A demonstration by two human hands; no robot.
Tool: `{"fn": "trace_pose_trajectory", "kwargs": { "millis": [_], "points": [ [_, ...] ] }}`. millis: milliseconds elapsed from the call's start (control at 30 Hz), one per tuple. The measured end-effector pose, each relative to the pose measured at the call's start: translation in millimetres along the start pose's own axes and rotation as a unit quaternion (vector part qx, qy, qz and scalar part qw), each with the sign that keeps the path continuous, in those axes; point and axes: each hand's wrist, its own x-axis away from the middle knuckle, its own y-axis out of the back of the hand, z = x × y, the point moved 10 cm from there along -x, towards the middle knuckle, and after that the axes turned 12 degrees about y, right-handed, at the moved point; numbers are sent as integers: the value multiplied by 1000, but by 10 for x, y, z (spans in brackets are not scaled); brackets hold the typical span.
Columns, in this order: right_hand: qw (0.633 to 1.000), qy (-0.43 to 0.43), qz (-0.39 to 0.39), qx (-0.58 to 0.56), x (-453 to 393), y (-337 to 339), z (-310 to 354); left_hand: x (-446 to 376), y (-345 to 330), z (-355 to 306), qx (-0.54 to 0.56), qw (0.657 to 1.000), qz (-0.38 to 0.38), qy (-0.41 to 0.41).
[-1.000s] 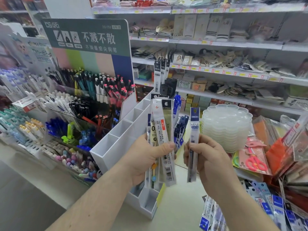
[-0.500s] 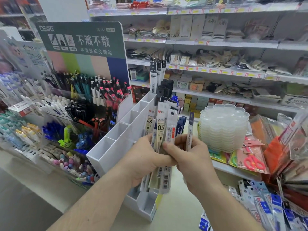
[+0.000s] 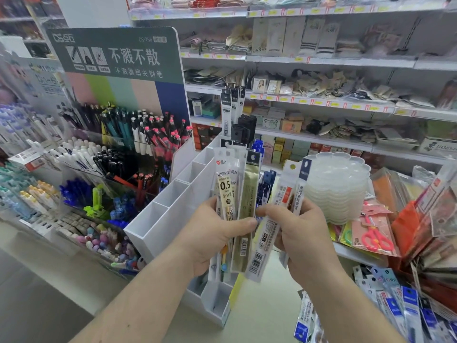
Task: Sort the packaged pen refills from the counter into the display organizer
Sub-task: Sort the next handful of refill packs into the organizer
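Left hand (image 3: 212, 233) grips fan of slim plastic-sleeved refill packs (image 3: 233, 194); right hand (image 3: 299, 231) pinches two (image 3: 288, 194); light, floppy, slippery, best pinched mid-length

Bright, even light, seemingly from overhead, leaves only faint shadows, while wide-angle distortion bends the shelves (image 3: 321, 100) and the frame edges look soft and slightly blurred.

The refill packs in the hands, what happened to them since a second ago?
The right hand, which held one blue-topped pack apart, came over to the left hand's bunch of refill packs and now grips two packs, pulled slightly aside. The left hand still grips its bunch; the white organizer stayed put.
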Motion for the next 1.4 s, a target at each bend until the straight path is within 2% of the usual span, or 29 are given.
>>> {"fn": "trace_pose_trajectory", "kwargs": {
  "millis": [233, 433, 633, 833, 967, 1067, 1200, 1400],
  "points": [
    [999, 7, 50, 4, -22, -150, 27, 47, -148, -56, -23, 998, 44, -27],
    [994, -61, 62, -62, -12, -190, -126, 28, -80, -11, -18, 999, 23, -22],
    [996, -54, 47, -61, -22, -137, -98, 71, -37, -4, 43, 999, 11, -6],
    [994, -54, 47, -80, -7, -154, -54, 131, 45, -16, 27, 999, -17, 3],
    [992, -56, 70, -85, -7, -197, -31, 168, 13, 51, 23, 999, 21, 36],
    [995, -55, 52, -63, -22, -175, -56, 207, -63, 88, 6, 998, 48, 49],
    [999, -36, -8, -21, -36, -156, -102, 212, -25, 44, -46, 999, -8, 7],
    [999, -7, -13, -35, -7, -231, -70, 230, 2, -29, 6, 1000, -1, -12]
  ]
}}
